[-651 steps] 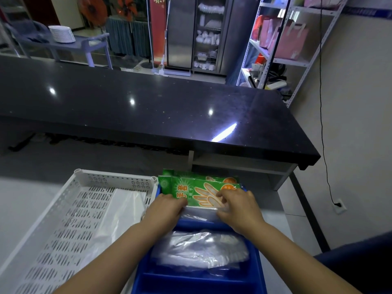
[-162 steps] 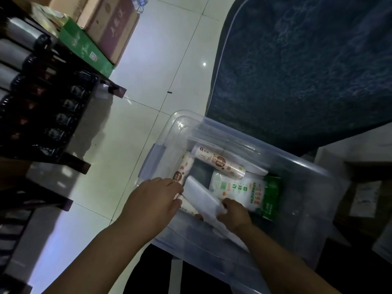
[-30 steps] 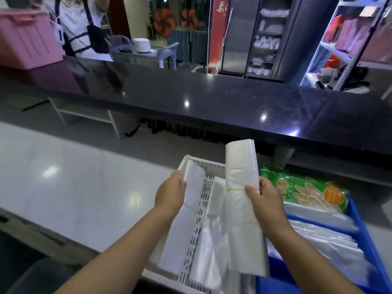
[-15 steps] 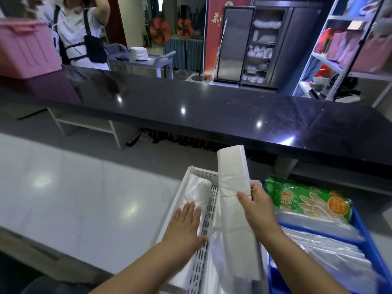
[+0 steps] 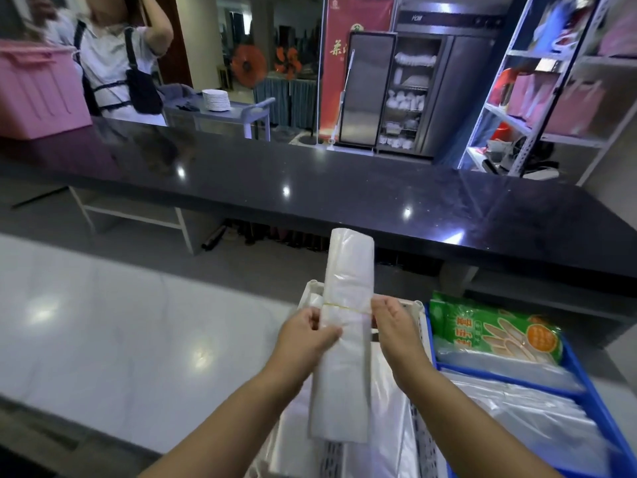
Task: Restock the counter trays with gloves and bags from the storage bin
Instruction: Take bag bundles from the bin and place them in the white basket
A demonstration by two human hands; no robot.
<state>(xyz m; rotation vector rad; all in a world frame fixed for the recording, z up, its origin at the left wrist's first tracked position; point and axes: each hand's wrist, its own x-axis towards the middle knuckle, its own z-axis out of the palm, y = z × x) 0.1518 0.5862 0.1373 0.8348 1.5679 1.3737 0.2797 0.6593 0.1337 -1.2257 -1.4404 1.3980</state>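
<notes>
– What sits far left?
– A pink crate (image 5: 38,88) on the black counter (image 5: 344,198).

– And the hands?
– The left hand (image 5: 305,338) pinches the left edge of the bag bundle (image 5: 348,270), held upright above the white tray (image 5: 417,304). A yellow rubber band (image 5: 344,307) rings it. The right hand (image 5: 394,327) curls round its right edge at the band.

– Any writing?
– Gold characters on the red banner (image 5: 358,15), partly hidden. Further right, the green glove packs (image 5: 482,326) in the blue tray (image 5: 575,369) carry red characters and a glove drawing, too blurred to read.
</notes>
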